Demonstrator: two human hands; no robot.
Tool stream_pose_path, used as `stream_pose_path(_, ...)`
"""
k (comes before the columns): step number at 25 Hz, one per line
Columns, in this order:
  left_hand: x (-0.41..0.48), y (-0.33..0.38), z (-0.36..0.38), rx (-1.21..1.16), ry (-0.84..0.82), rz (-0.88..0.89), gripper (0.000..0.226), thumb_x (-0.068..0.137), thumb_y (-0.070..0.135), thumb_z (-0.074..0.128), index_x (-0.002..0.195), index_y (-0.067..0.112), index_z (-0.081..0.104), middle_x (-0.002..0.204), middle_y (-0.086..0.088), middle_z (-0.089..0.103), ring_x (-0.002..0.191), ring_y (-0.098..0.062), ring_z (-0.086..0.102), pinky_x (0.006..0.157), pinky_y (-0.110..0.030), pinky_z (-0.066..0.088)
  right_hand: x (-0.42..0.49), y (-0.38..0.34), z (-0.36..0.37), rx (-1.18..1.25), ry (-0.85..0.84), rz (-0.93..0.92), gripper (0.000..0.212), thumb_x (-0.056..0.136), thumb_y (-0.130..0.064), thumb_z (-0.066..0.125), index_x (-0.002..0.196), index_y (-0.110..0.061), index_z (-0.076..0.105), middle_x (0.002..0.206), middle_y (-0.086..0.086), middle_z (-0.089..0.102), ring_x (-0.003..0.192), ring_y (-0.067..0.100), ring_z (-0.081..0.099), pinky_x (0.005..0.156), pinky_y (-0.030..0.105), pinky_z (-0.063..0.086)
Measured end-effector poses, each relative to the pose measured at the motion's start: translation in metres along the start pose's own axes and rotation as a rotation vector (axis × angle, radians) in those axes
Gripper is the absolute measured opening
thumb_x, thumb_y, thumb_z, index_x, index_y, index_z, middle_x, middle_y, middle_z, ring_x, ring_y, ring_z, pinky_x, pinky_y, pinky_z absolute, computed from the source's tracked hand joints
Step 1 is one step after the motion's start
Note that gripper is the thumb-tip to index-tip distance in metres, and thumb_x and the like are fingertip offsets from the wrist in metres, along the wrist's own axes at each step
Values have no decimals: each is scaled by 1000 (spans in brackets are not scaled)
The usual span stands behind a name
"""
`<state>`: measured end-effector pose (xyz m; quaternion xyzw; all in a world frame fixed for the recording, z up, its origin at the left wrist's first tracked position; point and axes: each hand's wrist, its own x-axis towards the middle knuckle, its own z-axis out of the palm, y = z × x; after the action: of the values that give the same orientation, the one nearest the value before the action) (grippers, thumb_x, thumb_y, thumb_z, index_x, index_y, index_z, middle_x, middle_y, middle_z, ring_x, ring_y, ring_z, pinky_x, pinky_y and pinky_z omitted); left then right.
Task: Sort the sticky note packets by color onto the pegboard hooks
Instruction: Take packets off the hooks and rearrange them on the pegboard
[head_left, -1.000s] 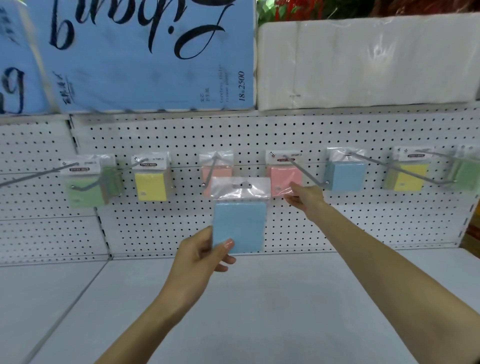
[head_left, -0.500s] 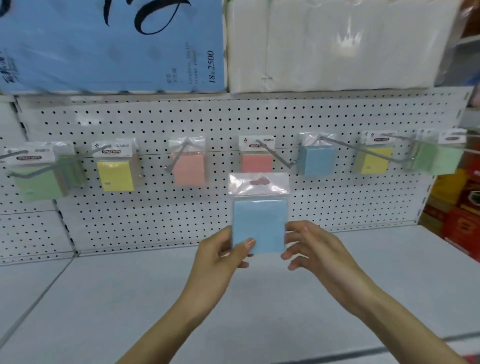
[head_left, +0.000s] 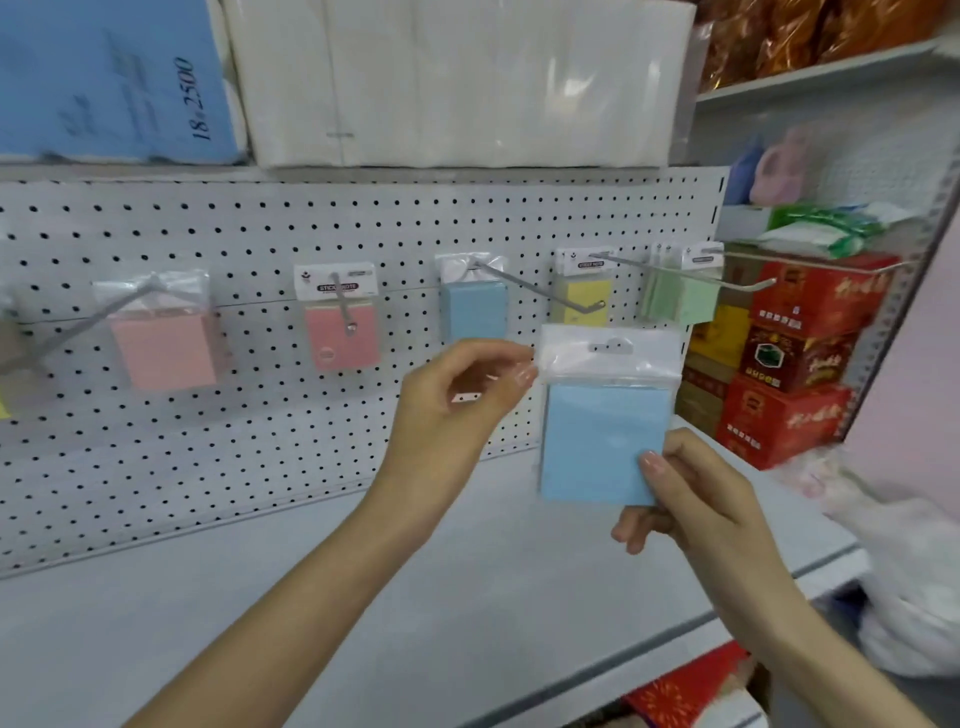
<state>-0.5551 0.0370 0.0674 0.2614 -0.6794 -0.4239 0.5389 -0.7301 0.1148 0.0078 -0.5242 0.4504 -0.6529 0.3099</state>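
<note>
A blue sticky note packet (head_left: 602, 436) with a clear hang tab is held up in front of the pegboard (head_left: 260, 426). My right hand (head_left: 691, 493) pinches its lower right corner. My left hand (head_left: 457, 410) has its thumb and forefinger at the tab's top left corner. Behind them, packets hang on hooks: a pink packet (head_left: 163, 348), a second pink packet (head_left: 343, 332), a hung blue packet (head_left: 475, 309), a yellow packet (head_left: 582, 296) and a green packet (head_left: 680, 299). The held packet sits below and in front of the yellow one.
Long wire hooks (head_left: 540, 288) stick out from the board toward me. White tissue packs (head_left: 457, 83) lie on the shelf above. Red boxes (head_left: 789, 364) are stacked at the right, with a white plastic bag (head_left: 914, 597) below them. The grey shelf (head_left: 311, 623) runs under the board.
The view has swung right. The blue packet moved right and up; my right hand took its lower corner, and my left hand shifted from the bottom to the top tab.
</note>
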Motion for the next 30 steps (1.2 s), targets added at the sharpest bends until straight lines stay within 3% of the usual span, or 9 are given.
stream_pose_path(2,21,7,17,33,16,33,10,83,12,66,80,21,69,69,18,66,67,6,56,67,-8,43,10,-2,-19,-26,-4,-26,47,70,-56,67,87,-12,63,71,12,66,50,26,62,47,28,50)
stream_pose_path(7,51,11,42,93,77,49,13,81,12,68,70,19,66,64,18,65,63,5,56,63,-7,41,40,-5,-46,-49,-59,-48,25,82,-22,52,87,1,58,59,13,62,48,27,60,47,30,50)
stream_pose_path(12,70,6,49,214,175,65,14,80,10,70,68,17,66,78,3,69,66,1,59,64,-8,44,69,0,-56,-22,-136,-42,26,81,-22,52,85,3,56,53,9,61,44,24,58,45,29,49)
stream_pose_path(20,79,-12,41,323,273,75,9,77,11,72,70,11,66,85,-5,69,75,-7,62,76,-19,50,89,21,-52,18,-244,-1,27,84,-22,53,84,5,55,52,11,60,44,27,59,46,30,50)
stream_pose_path(23,89,-26,34,384,308,89,8,78,14,72,73,14,67,90,-5,68,80,-9,63,82,-22,50,104,31,-45,27,-242,31,18,91,-12,53,78,0,53,52,9,58,44,27,59,46,29,49)
stream_pose_path(25,103,-43,24,546,332,151,8,82,25,70,88,22,66,105,1,64,96,-8,59,92,-27,46,124,41,-38,15,-238,66,18,94,-10,52,78,-1,53,54,9,59,45,27,60,46,30,50)
stream_pose_path(26,112,-52,18,694,315,195,22,84,36,65,104,27,62,118,4,58,109,-8,53,99,-27,40,137,47,-34,9,-236,84,18,95,-10,52,80,0,54,57,9,60,46,26,61,47,30,51)
stream_pose_path(28,129,-70,3,1055,200,259,53,88,55,45,136,33,40,145,4,38,133,-12,34,111,-31,21,167,59,-25,-9,-231,115,18,95,-11,53,81,0,53,63,11,61,47,25,63,48,31,54)
stream_pose_path(30,146,-84,-11,1370,127,308,67,89,62,28,148,32,18,157,-1,18,143,-19,18,115,-36,6,197,71,-14,-29,-226,126,18,95,-12,53,80,-3,52,69,14,62,48,25,65,49,31,55)
